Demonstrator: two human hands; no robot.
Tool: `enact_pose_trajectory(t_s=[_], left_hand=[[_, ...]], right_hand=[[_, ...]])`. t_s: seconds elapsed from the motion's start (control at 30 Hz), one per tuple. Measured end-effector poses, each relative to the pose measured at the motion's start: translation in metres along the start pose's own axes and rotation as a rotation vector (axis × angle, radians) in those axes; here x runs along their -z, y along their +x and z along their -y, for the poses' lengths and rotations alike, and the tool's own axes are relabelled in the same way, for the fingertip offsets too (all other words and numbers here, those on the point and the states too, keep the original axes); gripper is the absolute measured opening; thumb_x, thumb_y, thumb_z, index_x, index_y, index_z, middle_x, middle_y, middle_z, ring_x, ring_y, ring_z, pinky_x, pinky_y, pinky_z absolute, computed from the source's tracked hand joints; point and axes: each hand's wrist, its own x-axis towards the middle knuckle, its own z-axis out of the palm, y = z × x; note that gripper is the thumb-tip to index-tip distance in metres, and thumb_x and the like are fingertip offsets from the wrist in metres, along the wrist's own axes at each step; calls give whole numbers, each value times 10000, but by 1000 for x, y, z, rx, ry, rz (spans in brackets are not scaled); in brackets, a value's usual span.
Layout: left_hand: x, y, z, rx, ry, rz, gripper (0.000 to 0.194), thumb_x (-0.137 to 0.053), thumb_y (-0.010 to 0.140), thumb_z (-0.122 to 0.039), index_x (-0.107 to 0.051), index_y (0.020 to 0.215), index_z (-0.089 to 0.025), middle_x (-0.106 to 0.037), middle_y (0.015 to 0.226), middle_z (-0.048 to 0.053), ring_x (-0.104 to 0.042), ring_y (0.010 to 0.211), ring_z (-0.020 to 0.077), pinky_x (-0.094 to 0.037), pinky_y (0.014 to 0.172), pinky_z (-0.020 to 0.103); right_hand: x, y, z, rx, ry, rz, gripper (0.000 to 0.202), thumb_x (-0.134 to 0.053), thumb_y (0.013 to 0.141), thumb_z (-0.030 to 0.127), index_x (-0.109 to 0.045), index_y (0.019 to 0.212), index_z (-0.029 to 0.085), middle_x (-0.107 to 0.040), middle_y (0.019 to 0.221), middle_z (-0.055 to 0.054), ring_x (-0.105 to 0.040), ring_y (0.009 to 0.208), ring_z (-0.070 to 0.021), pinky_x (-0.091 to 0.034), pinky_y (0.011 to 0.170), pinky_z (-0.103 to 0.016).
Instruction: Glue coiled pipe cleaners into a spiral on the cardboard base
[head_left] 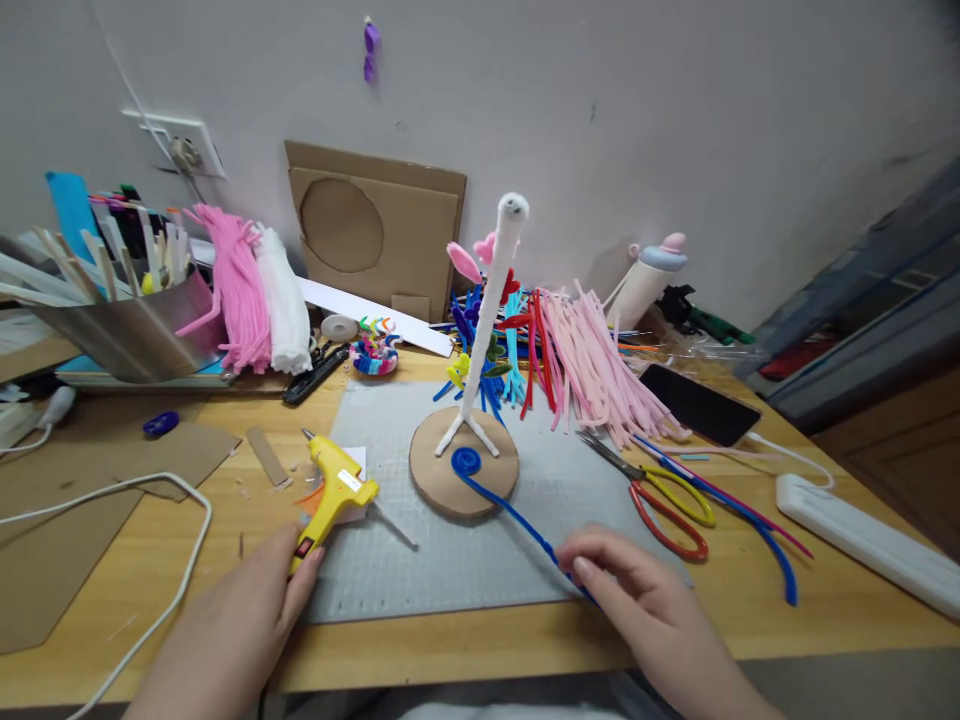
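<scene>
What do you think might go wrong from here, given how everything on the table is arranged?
The right hand pinches the blue strip, so a tug could loosen its coiled end or drag it across the cardboard disc. The tall white stem stands on slim splayed feet and might tip if knocked. The left hand holds the glue gun; its nozzle, if hot, could burn skin.

The glue gun [335, 485] is yellow with a red switch [304, 547], the coil [466, 462] blue, the post [493, 300] white, the mat [427, 570] grey with a faint grid, the desk [450, 650] wood-grained tan, and the scissors [637, 474] have 1 yellow and 1 red handle.
</scene>
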Motion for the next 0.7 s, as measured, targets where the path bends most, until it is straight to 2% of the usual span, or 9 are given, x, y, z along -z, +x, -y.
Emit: enact_pose_trajectory(t_s=[0.07, 0.17, 0.2, 0.27, 0.37, 0.47, 0.53, 0.6, 0.7], left_hand=[[-1, 3, 0, 13, 75, 1, 384, -250, 900, -455, -513, 993, -191, -674, 869, 122, -659, 792, 306, -455, 681, 396], [-3, 8, -1, 39, 98, -13, 435, -226, 905, -478, -519, 1032, -182, -669, 891, 127, -655, 810, 316, -464, 683, 418], [-3, 10, -2, 39, 91, -53, 461, -227, 900, -507, -524, 1038, -182, -663, 919, 128, -648, 840, 319, -470, 697, 426], [-1, 14, -8, -1, 95, -215, 536, -246, 883, -572, -530, 1084, -164, -632, 1028, 149, -611, 951, 332, -466, 782, 457], [5, 21, -30, -185, 97, -444, 535, -302, 892, -554, -547, 1132, -143, -574, 1177, 166, -523, 1105, 329, -402, 938, 479], [8, 29, -62, -423, 90, -380, 370, -382, 913, -415, -585, 1149, -217, -581, 1240, 106, -501, 1153, 296, -389, 957, 470], [9, 34, -83, -532, 129, -310, 332, -413, 909, -308, -580, 1190, -249, -595, 1249, 75, -511, 1145, 276, -389, 945, 460], [9, 37, -100, -603, 171, -253, 345, -412, 908, -236, -573, 1213, -252, -595, 1256, 67, -515, 1135, 262, -380, 944, 452], [4, 37, -117, -659, 220, -164, 357, -410, 907, -198, -568, 1224, -241, -586, 1268, 70, -513, 1130, 261, -371, 946, 455]], right_hand=[[8, 0, -13, 59, -113, -103, 233, -493, 890, 388, -647, 922, 216, -627, 988, -75, -574, 937, -225, -449, 818, -310], [9, -3, -28, 68, -213, -126, 255, -529, 862, 388, -632, 1025, 223, -612, 1041, -86, -577, 923, -226, -466, 809, -318], [7, -4, -32, 43, -208, -121, 280, -537, 853, 400, -625, 1049, 220, -615, 1017, -84, -582, 892, -220, -474, 794, -316], [0, -7, -36, -26, -149, -119, 329, -543, 840, 432, -610, 1072, 209, -622, 940, -74, -588, 817, -203, -484, 760, -308], [-8, -7, -39, -108, -9, -115, 392, -559, 821, 465, -581, 1109, 199, -611, 884, -56, -577, 738, -177, -479, 681, -284], [-7, 1, -38, -149, 80, -31, 404, -559, 835, 428, -547, 1173, 207, -597, 912, -45, -554, 674, -144, -460, 612, -257], [-1, 9, -34, -145, 64, 25, 377, -553, 848, 398, -561, 1173, 208, -598, 904, -39, -569, 715, -149, -465, 652, -256], [9, 20, -29, -119, -16, 46, 334, -538, 859, 393, -603, 1127, 204, -608, 854, -34, -586, 788, -174, -465, 707, -272], [24, 37, -23, -65, -166, 55, 306, -505, 877, 394, -652, 1063, 201, -643, 825, -39, -600, 784, -195, -467, 712, -299]])
